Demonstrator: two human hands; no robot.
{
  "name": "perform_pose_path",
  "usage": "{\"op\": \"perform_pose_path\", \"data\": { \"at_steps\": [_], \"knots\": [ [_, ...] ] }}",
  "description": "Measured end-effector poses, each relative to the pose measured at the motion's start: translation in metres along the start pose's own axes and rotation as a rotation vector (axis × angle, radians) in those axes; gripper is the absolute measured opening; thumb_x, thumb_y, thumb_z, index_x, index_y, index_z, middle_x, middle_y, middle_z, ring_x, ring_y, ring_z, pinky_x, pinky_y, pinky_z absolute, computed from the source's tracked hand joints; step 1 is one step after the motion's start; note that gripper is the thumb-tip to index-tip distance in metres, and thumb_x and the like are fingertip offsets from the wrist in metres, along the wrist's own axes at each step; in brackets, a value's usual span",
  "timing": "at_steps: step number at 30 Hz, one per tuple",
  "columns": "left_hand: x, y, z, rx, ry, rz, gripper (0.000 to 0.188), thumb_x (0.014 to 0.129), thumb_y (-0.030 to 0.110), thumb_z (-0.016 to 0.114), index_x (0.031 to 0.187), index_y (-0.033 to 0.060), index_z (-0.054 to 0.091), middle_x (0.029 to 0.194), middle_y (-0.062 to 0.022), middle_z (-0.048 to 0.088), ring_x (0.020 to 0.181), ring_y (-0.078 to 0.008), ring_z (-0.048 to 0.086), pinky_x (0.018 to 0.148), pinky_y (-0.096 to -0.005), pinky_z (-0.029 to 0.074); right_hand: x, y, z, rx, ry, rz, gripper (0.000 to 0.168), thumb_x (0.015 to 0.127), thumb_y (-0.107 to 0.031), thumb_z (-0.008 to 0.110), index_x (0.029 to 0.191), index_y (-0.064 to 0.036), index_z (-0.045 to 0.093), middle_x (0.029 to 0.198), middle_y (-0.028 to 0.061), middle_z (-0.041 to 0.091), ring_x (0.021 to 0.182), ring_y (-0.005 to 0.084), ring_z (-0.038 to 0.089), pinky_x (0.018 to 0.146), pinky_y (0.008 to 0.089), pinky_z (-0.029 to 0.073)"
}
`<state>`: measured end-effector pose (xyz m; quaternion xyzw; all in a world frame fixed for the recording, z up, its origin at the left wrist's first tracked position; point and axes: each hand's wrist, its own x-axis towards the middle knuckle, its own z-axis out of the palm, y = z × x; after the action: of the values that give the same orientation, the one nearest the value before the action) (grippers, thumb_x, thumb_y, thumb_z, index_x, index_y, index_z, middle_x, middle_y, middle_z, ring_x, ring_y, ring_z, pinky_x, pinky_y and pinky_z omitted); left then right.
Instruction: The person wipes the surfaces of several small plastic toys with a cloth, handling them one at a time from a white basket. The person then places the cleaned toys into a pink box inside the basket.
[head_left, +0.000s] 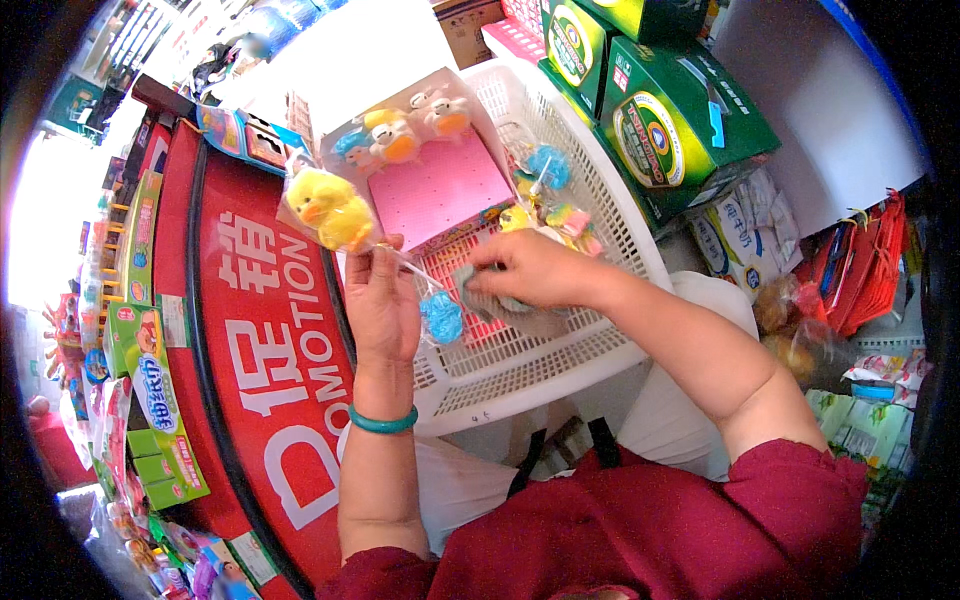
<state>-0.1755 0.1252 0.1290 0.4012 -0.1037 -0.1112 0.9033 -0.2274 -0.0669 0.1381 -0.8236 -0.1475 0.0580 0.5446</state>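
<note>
My left hand (384, 300), with a green bangle at its wrist, grips a wrapped toy lollipop. A yellow plush duck (330, 208) in clear film tops it, and a blue wrapped sweet (441, 317) hangs at the lower end of its white stick. Just to the right, my right hand (525, 271) holds a grey-green cloth (491, 304) over a white plastic basket (480, 409). A pink display box (439, 187) with holes rests on the basket, several plush-topped lollipops (394, 136) along its far side. More wrapped lollipops (544, 217) lie in the basket beyond my right hand.
On the left stands a red counter panel (277, 337) with white writing, beside shelves of packaged goods (154, 375). Green beer cartons (660, 127) are stacked at the right of the basket. Further right are a white tissue pack (731, 244) and red bags (862, 262).
</note>
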Motion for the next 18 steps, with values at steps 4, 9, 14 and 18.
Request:
{"op": "perform_pose_path", "data": {
  "at_steps": [4, 9, 14, 18],
  "knots": [
    [-0.007, -0.009, 0.012, 0.065, 0.032, -0.057, 0.024, 0.089, 0.005, 0.053, 0.113, 0.0119, 0.052, 0.100, -0.0056, 0.059, 0.095, -0.0172, 0.055, 0.085, -0.0324, 0.044, 0.010, -0.001, 0.006, 0.190, 0.151, -0.038, 0.023, 0.080, -0.022, 0.060, 0.086, 0.001, 0.062, 0.075, 0.0165, 0.062, 0.068, 0.0222, 0.061, 0.064, 0.0344, 0.046],
    [-0.011, -0.015, 0.013, 0.171, 0.003, -0.064, 0.027, 0.089, 0.005, 0.054, 0.115, 0.0107, 0.050, 0.099, -0.0066, 0.060, 0.094, -0.0175, 0.056, 0.084, -0.0335, 0.046, 0.008, 0.003, 0.023, 0.062, 0.039, -0.102, 0.027, 0.076, -0.024, 0.062, 0.089, -0.001, 0.065, 0.075, 0.0178, 0.063, 0.070, 0.0274, 0.063, 0.066, 0.0369, 0.048],
    [-0.009, -0.013, 0.011, 0.231, 0.028, 0.005, 0.024, 0.088, 0.005, 0.056, 0.111, 0.0091, 0.051, 0.099, -0.0056, 0.059, 0.090, -0.0142, 0.056, 0.077, -0.0270, 0.046, 0.000, 0.003, 0.000, -0.280, -0.117, 0.001, 0.022, 0.073, -0.023, 0.061, 0.083, -0.004, 0.064, 0.074, 0.0174, 0.063, 0.073, 0.0334, 0.062, 0.068, 0.0432, 0.048],
    [-0.010, -0.008, 0.024, 0.408, 0.060, -0.039, 0.022, 0.087, 0.005, 0.059, 0.108, 0.0087, 0.052, 0.093, -0.0023, 0.059, 0.084, -0.0110, 0.056, 0.072, -0.0236, 0.044, 0.001, -0.005, -0.010, -0.278, 0.412, -0.096, 0.019, 0.075, -0.020, 0.061, 0.087, -0.005, 0.063, 0.080, 0.0161, 0.062, 0.079, 0.0328, 0.061, 0.070, 0.0418, 0.048]
  ]
}}
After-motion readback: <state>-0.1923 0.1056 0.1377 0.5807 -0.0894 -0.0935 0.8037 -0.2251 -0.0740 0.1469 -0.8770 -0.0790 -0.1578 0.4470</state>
